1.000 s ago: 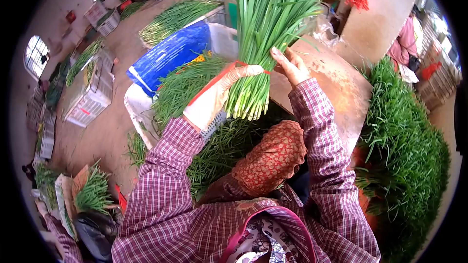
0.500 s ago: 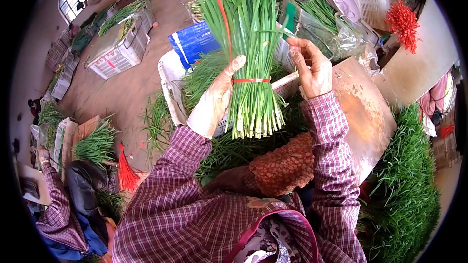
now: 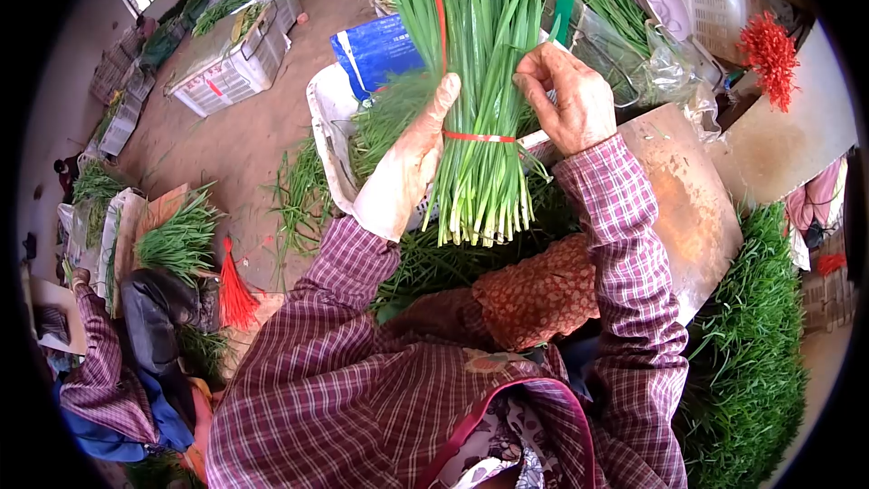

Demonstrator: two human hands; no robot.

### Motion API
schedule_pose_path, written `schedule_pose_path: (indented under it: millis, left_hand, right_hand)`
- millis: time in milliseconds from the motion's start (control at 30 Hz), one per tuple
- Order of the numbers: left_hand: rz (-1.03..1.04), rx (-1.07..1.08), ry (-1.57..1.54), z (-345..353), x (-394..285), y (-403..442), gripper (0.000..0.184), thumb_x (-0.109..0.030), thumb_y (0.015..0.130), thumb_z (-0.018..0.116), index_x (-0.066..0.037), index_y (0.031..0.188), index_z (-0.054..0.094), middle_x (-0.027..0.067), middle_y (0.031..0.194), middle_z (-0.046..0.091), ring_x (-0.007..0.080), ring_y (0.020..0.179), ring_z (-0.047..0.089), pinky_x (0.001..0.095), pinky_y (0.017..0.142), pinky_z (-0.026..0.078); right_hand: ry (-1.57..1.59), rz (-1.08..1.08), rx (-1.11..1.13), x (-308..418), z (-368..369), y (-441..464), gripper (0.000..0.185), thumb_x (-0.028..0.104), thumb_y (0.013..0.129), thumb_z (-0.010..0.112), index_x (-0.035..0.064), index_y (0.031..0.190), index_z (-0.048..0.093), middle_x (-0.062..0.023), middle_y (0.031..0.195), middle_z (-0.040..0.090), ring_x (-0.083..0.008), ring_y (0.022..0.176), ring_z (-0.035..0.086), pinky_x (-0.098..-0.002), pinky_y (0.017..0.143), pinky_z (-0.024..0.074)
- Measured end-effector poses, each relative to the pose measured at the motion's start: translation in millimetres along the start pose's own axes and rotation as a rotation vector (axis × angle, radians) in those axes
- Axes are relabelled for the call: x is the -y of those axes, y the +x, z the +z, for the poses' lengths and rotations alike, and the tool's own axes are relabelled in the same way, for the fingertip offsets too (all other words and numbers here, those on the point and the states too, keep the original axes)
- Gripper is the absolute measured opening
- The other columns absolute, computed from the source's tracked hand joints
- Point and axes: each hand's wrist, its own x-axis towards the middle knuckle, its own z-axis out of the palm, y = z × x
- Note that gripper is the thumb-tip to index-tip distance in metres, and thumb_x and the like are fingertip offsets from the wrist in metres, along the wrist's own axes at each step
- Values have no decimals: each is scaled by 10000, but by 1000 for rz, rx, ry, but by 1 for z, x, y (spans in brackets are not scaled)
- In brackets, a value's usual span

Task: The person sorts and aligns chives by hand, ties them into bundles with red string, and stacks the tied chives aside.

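A bunch of garlic chives (image 3: pixel 480 109) stands upright before me, pale cut ends down and green blades up. One red tie (image 3: pixel 480 137) circles its lower part, and a red strip (image 3: pixel 436 9) runs along the upper blades. My left hand (image 3: pixel 405 158) grips the bunch from the left, thumb in front and the other fingers mostly hidden behind. My right hand (image 3: pixel 572 100) is at the right edge of the bunch, thumb and fingers pinched together against the blades; what lies between the fingertips is too small to make out.
Behind the bunch is a white crate (image 3: pixel 328 100) of loose chives with a blue packet (image 3: pixel 376 52). A worn board (image 3: pixel 679 190) lies at right, beside piled chives (image 3: pixel 747 344). Red ties hang at right (image 3: pixel 769 59) and left (image 3: pixel 237 294). A co-worker's sleeve (image 3: pixel 104 380) shows at lower left.
My right hand has moved left and in, from beside the bunch to touching its edge. The bunch, still in my left hand, sits slightly farther right and higher in view.
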Motion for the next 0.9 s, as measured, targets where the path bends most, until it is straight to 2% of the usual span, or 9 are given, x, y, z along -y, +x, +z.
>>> schedule_pose_path:
  millis: [67, 200, 300, 467, 533, 600, 700, 800, 900]
  left_hand:
    - [1, 11, -24, 6, -3, -1, 764, -522, 906, 458, 20, 1401, 249, 163, 1418, 315, 184, 1324, 292, 313, 1125, 156]
    - [-58, -103, -154, 24, -19, -2, 827, -524, 812, 617, 20, 1357, 315, 158, 1358, 392, 194, 1283, 358, 328, 1091, 271]
    - [-77, -158, -184, 22, -18, -3, 724, -407, 766, 726, -2, 1280, 415, 126, 1282, 467, 200, 1172, 476, 340, 1029, 368]
    - [-114, -138, -166, 19, -16, -10, 741, -405, 765, 725, -9, 1303, 404, 122, 1302, 454, 198, 1214, 428, 333, 1056, 300]
    - [-151, -102, -203, 19, -15, -11, 770, -423, 755, 729, -10, 1313, 397, 121, 1313, 445, 195, 1246, 391, 328, 1074, 257]
    - [-181, -301, -92, 6, -2, -6, 656, -412, 755, 730, -44, 1238, 483, 104, 1134, 597, 222, 979, 608, 361, 848, 519]
    - [-123, -253, -45, 3, 2, -7, 671, -459, 766, 702, -42, 1242, 481, 105, 1168, 578, 206, 1029, 586, 355, 875, 504]
    - [-77, -172, -23, 15, -4, -3, 722, -505, 763, 682, -32, 1262, 461, 109, 1189, 561, 195, 1085, 554, 347, 922, 477]
    - [-100, -97, -115, 30, -13, -10, 747, -516, 780, 661, -26, 1295, 433, 122, 1230, 530, 201, 1175, 483, 365, 999, 396]
  right_hand:
    - [-1, -51, -42, 0, 5, -1, 89, 104, 790, 621, 62, 859, 584, -65, 771, 625, -239, 731, 627, -352, 614, 490]
    - [-124, -208, -147, -7, 11, -2, 85, 105, 776, 617, 80, 844, 572, -51, 726, 608, -250, 722, 612, -364, 593, 488]
    - [-224, -256, -177, -13, 16, -3, 94, 109, 758, 628, 94, 830, 570, -52, 734, 586, -252, 721, 602, -379, 590, 485]
    - [-375, -292, -295, -19, 24, 2, 89, 124, 746, 641, 107, 789, 564, -61, 745, 585, -233, 697, 601, -349, 577, 506]
    - [-426, -168, -397, -38, 15, 12, 62, 144, 774, 631, 119, 806, 585, -48, 735, 621, -219, 676, 622, -345, 565, 513]
    - [-335, 20, -420, -51, -2, 14, 83, 207, 819, 615, 127, 800, 620, -42, 728, 646, -219, 667, 633, -357, 574, 510]
    - [-181, 120, -128, -37, -22, 4, 223, 319, 866, 586, 134, 778, 676, -46, 687, 653, -216, 652, 639, -355, 594, 509]
    - [-13, -132, -226, -20, -2, -3, 179, 294, 846, 615, 128, 809, 669, -42, 698, 655, -205, 644, 636, -331, 594, 509]
    - [-26, -27, -50, 24, 10, -6, 165, 219, 770, 689, 114, 889, 643, -13, 731, 629, -188, 669, 628, -317, 572, 504]
